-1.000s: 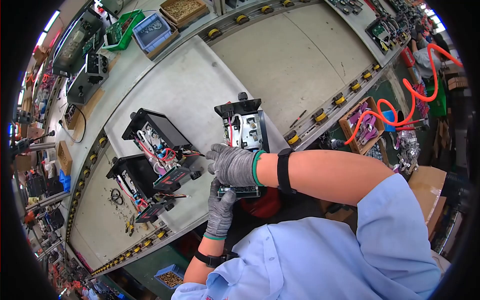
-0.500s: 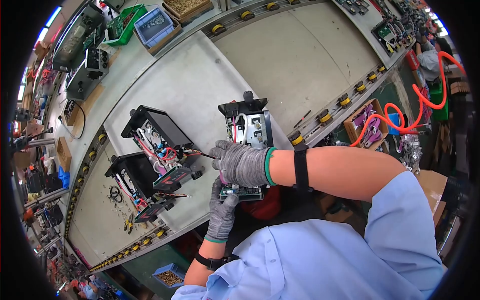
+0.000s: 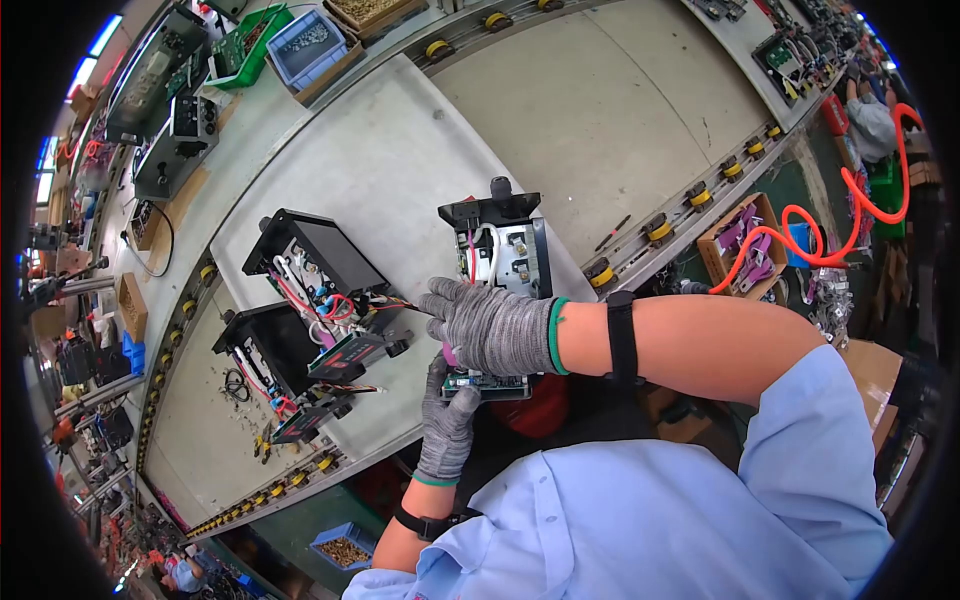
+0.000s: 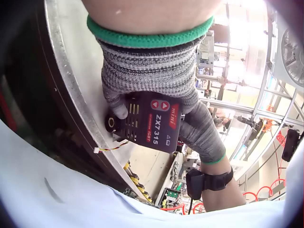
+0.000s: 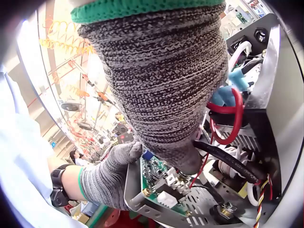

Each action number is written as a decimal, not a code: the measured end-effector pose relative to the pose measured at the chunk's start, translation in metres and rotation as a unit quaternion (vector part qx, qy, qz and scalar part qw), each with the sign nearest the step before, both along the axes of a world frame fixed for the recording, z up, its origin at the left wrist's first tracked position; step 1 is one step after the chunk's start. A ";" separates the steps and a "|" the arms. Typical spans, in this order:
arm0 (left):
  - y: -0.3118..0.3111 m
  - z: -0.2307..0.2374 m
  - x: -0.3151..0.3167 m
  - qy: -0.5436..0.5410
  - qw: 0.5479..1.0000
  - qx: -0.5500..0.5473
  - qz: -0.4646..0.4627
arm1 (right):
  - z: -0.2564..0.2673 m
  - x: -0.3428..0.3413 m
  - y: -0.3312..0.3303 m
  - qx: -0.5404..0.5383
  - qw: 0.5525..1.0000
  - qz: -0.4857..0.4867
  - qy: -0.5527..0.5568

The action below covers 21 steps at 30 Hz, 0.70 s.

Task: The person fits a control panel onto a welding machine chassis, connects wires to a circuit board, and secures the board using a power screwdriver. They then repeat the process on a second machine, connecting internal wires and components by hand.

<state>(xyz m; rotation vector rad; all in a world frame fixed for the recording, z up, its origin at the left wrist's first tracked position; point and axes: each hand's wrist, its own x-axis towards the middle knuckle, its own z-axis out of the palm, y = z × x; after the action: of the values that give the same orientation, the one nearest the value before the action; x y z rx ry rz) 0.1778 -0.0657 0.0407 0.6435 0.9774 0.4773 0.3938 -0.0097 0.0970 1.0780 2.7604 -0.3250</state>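
Note:
In the head view, an uncovered electrical unit (image 3: 515,255) with white and red wires stands before the person. The gloved left hand (image 3: 447,425) grips its near end, thumb and fingers around the black front panel (image 4: 156,123), which reads "ZX7 315" in the left wrist view. The gloved right hand (image 3: 495,325) is over the unit, its fingers reaching down beside the circuit board (image 5: 161,185). A black-sleeved lead (image 5: 228,159) comes out right at those fingers. I cannot tell whether they pinch it. Two similar units (image 3: 325,265) with black housings stand to the left.
The grey board (image 3: 370,150) under the units lies across a roller track (image 3: 660,230). Green (image 3: 245,60) and blue (image 3: 305,50) bins stand at the back left. An orange coiled hose (image 3: 800,250) hangs on the right, near a carton of purple parts (image 3: 745,245).
The right hand and the unit have shifted slightly right in the head view, as has much of the background. Both hands keep about the same places on the unit.

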 end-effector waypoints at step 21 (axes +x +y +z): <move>0.007 0.009 0.013 -0.023 1.000 0.014 -0.010 | 0.074 0.052 -0.039 0.063 0.883 -0.355 0.302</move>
<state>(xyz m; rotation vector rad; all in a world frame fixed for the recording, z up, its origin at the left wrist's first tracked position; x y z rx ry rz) 0.1912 -0.0585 0.0496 0.6650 0.9221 0.4872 0.4461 -0.0489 0.1710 2.3650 2.7462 -0.6704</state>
